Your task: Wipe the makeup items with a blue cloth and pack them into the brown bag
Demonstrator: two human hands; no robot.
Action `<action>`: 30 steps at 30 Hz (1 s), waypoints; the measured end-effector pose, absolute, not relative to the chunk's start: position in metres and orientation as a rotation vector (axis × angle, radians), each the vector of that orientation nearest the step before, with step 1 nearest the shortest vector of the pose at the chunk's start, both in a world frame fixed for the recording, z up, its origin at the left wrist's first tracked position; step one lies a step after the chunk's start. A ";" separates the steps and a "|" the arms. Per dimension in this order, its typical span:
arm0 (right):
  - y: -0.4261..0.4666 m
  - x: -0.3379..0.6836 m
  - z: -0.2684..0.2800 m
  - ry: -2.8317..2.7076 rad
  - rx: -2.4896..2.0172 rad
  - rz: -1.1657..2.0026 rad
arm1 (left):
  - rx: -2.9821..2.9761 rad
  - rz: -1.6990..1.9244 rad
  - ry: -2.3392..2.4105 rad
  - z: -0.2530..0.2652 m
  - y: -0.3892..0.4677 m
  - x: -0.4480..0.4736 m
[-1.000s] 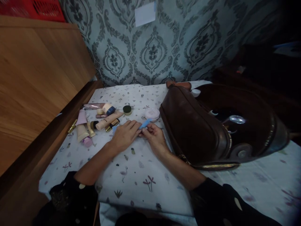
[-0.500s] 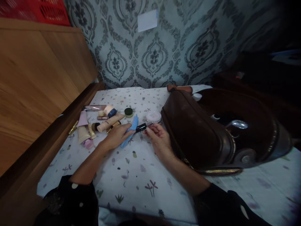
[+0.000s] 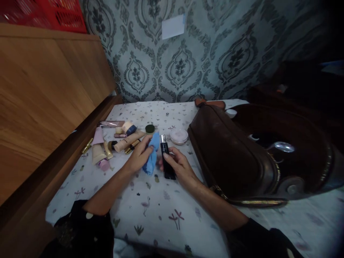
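My left hand (image 3: 139, 154) is closed on a blue cloth (image 3: 151, 161), which hangs down from the fingers above the table. In my right hand (image 3: 180, 163) is a slim black cosmetic bottle (image 3: 167, 163) with a shiny silver top, held nearly upright and tilted a little. The cloth and the bottle are side by side with a narrow gap between them. Behind the bottle lies a round pale compact (image 3: 178, 136). A small jar with a dark green lid (image 3: 149, 128) stands behind the cloth.
Left of my hands lies a cluster of cosmetics, among them a beige tube (image 3: 126, 142), a jar with a blue base (image 3: 129, 128) and a pink-capped tube (image 3: 104, 165). A large open brown leather bag (image 3: 225, 154) fills the right side. A wooden cabinet (image 3: 53, 68) borders the left.
My right hand has turned the black bottle from lying sideways against the cloth to nearly upright. The cloth has come away from it, and the bottle's silver top now points away from me.
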State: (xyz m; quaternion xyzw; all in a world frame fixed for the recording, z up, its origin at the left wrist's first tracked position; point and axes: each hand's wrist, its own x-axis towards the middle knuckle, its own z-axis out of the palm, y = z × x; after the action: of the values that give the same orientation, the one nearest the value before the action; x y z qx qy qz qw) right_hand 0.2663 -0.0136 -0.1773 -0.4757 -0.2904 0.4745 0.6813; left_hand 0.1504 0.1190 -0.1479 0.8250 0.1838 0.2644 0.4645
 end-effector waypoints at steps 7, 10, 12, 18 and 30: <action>-0.014 0.267 -0.178 -0.791 -1.144 1.061 | 1.648 0.587 0.423 -0.149 0.126 0.150; -0.013 0.268 -0.179 -0.873 -1.230 0.926 | 1.609 0.589 0.401 -0.147 0.127 0.150; -0.014 0.269 -0.180 -0.921 -1.297 0.741 | 1.605 0.592 0.405 -0.146 0.126 0.150; -0.015 0.270 -0.182 -0.937 -1.433 0.519 | 1.617 0.572 0.434 -0.150 0.126 0.150; -0.013 0.270 -0.179 -0.816 -1.292 0.677 | 1.458 0.562 0.521 -0.162 0.118 0.158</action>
State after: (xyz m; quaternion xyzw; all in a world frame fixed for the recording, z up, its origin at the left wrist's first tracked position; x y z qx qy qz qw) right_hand 0.2704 -0.0129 -0.1793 -0.5734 -0.3619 0.3004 0.6708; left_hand 0.1579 0.1182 -0.1617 0.6492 0.2322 0.2503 0.6797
